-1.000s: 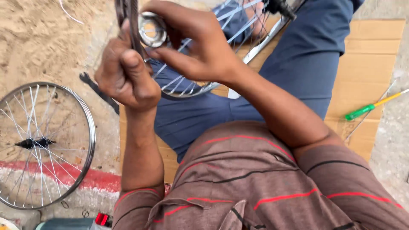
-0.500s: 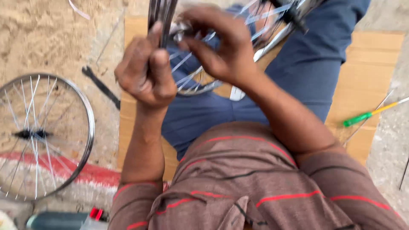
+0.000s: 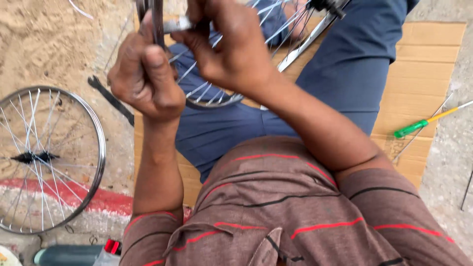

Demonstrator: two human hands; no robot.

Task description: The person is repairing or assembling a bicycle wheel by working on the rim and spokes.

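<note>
My left hand (image 3: 145,79) is closed around a dark metal wheel rim (image 3: 153,19) held upright near the top of the view. My right hand (image 3: 231,47) pinches a small silver metal piece (image 3: 180,23) against that rim. Below the hands a spoked bicycle wheel (image 3: 217,96) rests across my lap on blue trousers. What the fingertips touch on the rim is partly hidden.
A second spoked wheel (image 3: 42,157) lies on the sandy ground at left. A dark flat spanner (image 3: 111,98) lies by the cardboard sheet (image 3: 419,64). A green-handled screwdriver (image 3: 423,123) and loose spokes rest at right. A bottle (image 3: 69,255) sits at the bottom left.
Both hands have shifted right and up in the view. A round silver ring seen between the right fingers earlier is no longer visible; the silver piece now shows against the rim.
</note>
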